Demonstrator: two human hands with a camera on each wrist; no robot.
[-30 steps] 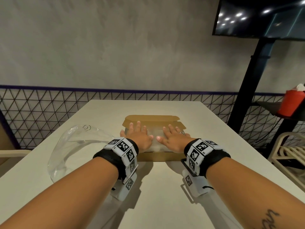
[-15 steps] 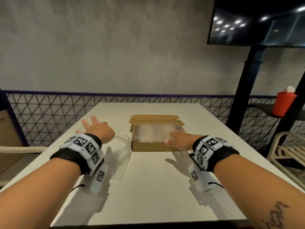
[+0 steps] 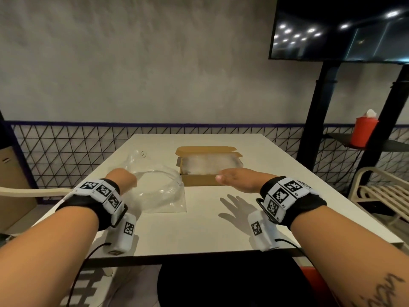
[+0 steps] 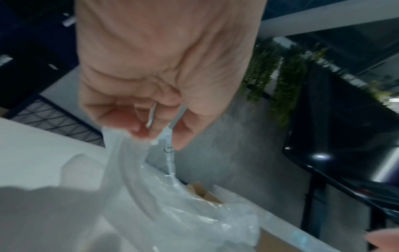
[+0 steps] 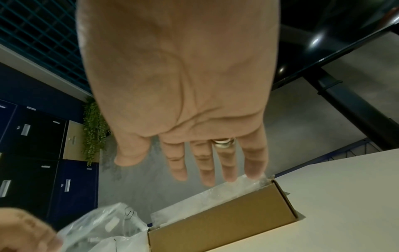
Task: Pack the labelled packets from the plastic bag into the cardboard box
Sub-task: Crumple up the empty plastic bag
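One open box holding clear packets sits mid-tabletop, well clear of all edges, one bag touching its left side; my left hand now pinches the bag, my right hand, withdrawn from the box, hovers flat, fingers straight.

head view downward, wrist views close

Left hand pinched, right hand flat.

White table: cardboard box, clear plastic bag just beside
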